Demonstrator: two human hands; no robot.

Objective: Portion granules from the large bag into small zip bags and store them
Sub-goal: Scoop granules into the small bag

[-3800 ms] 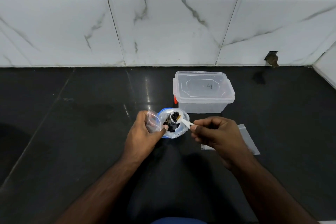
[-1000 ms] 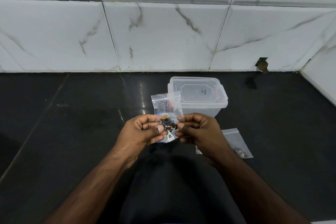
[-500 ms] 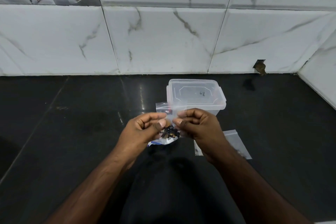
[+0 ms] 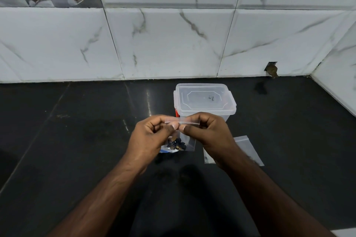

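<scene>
Spanning the lower frame, a black worktop (image 4: 77, 140) meets a white marble-tiled wall (image 4: 173, 44), with a lidded clear plastic container (image 4: 205, 100) standing near the wall. Left hand (image 4: 152, 136) and right hand (image 4: 208, 132) are raised just in front of it, each pinching the top strip of a small zip bag (image 4: 183, 134) between thumb and curled fingers, thumbs nearly touching. Dark granules (image 4: 176, 145) sit in the bag's bottom; another small bag (image 4: 248, 148) lies flat on the worktop beside the right wrist.

Both arms reach forward; the left hand (image 4: 149, 136) and right hand (image 4: 209, 132) meet, fingers curled, thumbs pinching.
</scene>
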